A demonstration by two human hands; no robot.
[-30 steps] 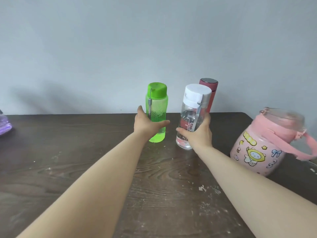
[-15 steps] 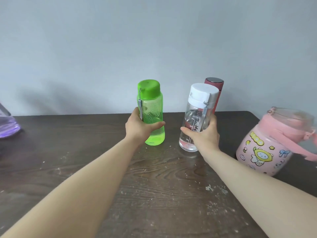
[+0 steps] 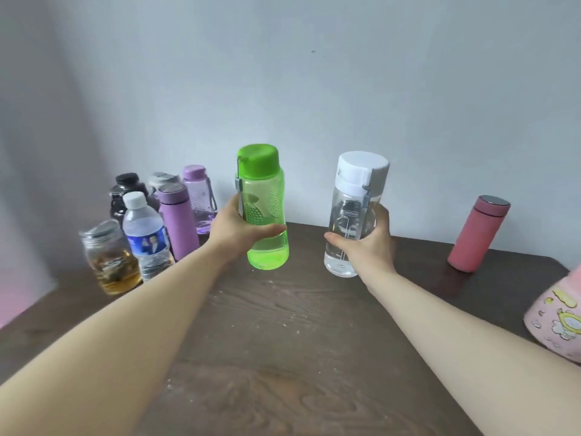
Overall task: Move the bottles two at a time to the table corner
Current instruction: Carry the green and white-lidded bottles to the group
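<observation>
My left hand (image 3: 234,229) grips a green translucent bottle (image 3: 265,199) with a green cap, held upright above the dark wooden table (image 3: 283,341). My right hand (image 3: 366,247) grips a clear bottle (image 3: 353,215) with a white cap, also upright and lifted. At the far left corner stands a cluster of bottles: a glass jar of amber liquid (image 3: 110,259), a labelled water bottle (image 3: 146,237), a mauve flask (image 3: 176,220), a purple clear bottle (image 3: 199,196), a black bottle (image 3: 124,195) and another half hidden behind them.
A pink-red flask (image 3: 478,234) stands alone at the back right by the wall. A pink jug with cartoon stickers (image 3: 559,322) sits at the right edge, partly cut off. The wall runs close behind the table.
Both hands have lifted their bottles off the table and carried them left. The view has swung left, bringing the corner cluster into sight and leaving the pink-red flask behind.
</observation>
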